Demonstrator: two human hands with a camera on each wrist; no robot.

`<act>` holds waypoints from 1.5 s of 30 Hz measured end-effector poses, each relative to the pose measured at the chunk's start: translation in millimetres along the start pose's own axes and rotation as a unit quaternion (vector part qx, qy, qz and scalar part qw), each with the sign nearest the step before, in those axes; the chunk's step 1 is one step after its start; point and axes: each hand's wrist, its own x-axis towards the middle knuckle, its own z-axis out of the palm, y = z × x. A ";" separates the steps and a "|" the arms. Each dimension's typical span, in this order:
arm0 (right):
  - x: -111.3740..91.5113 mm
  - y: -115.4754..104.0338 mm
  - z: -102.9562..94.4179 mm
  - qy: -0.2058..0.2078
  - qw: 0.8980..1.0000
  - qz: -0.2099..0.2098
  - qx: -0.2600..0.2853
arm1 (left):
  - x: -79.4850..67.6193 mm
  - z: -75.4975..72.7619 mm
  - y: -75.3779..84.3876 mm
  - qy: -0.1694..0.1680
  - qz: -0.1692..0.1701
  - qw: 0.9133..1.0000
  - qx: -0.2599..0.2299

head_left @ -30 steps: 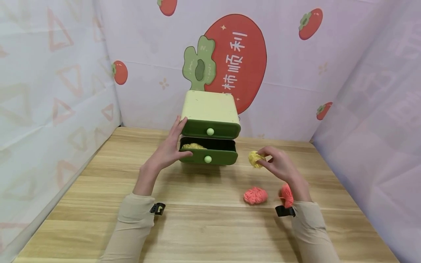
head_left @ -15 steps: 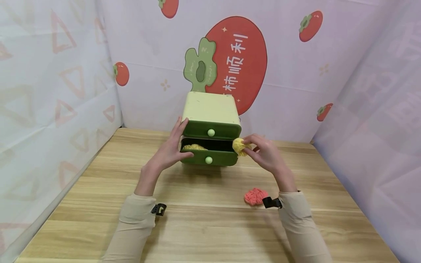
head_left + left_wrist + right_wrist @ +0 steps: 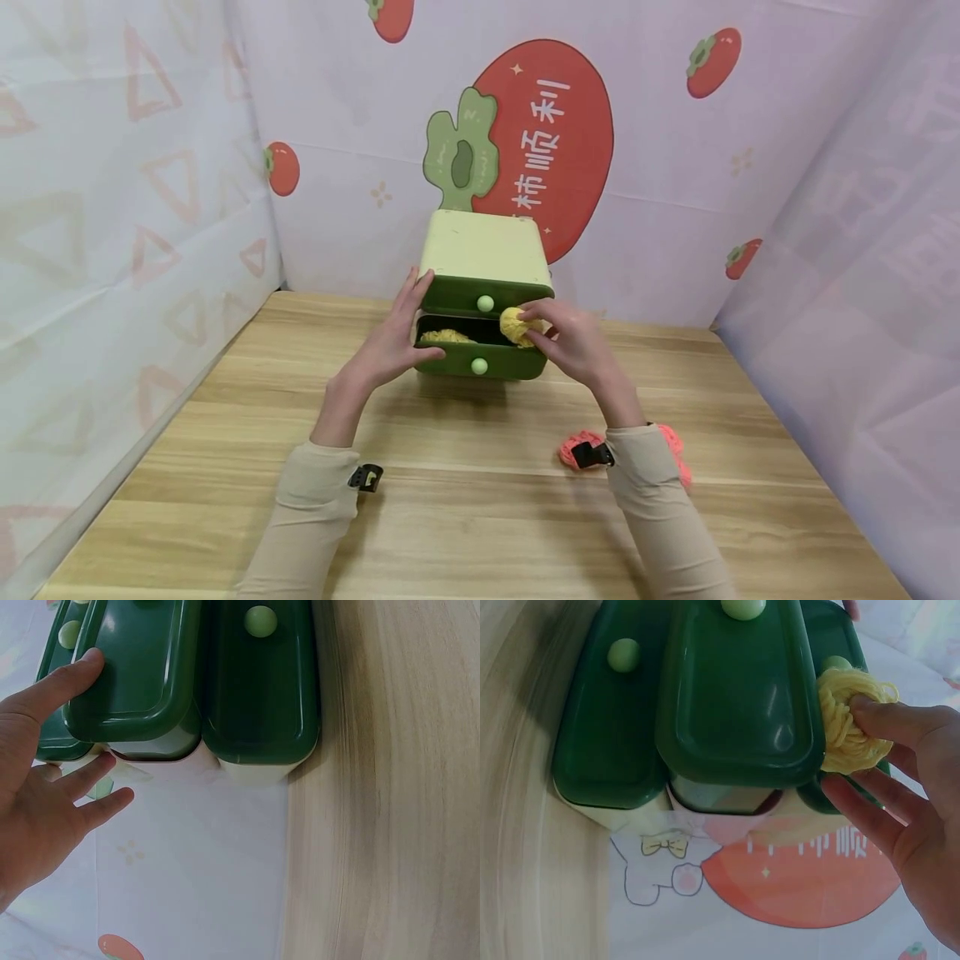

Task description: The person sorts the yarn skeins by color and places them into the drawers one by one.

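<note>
A small cream cabinet (image 3: pixel 486 246) with green drawer fronts stands near the back wall, its middle drawer (image 3: pixel 506 362) pulled out. Inside that drawer, on the left, lies a yellow yarn ball (image 3: pixel 447 336). My right hand (image 3: pixel 581 342) pinches another yellow yarn ball (image 3: pixel 851 731) between thumb and fingers, over the drawer's right end. My left hand (image 3: pixel 382 346) is at the cabinet's left side, its thumb on the drawer front and its fingers (image 3: pixel 105 810) stretched out along the side.
Two coral-pink yarn balls lie on the wooden table to the right; one (image 3: pixel 572 446) is partly covered by the right wrist strap, the other (image 3: pixel 675 446) by the sleeve. Fabric walls printed with persimmons (image 3: pixel 592 142) enclose the back and sides.
My right hand has carried the yellow yarn ball leftward, from right of the cabinet to above the pulled-out drawer. The left hand has kept its place.
</note>
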 end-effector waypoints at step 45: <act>-8.3 -8.4 18.9 0.016 0.999 0.019 -0.027 | 2.0 0.9 0.4 -0.002 -0.005 1.000 -0.004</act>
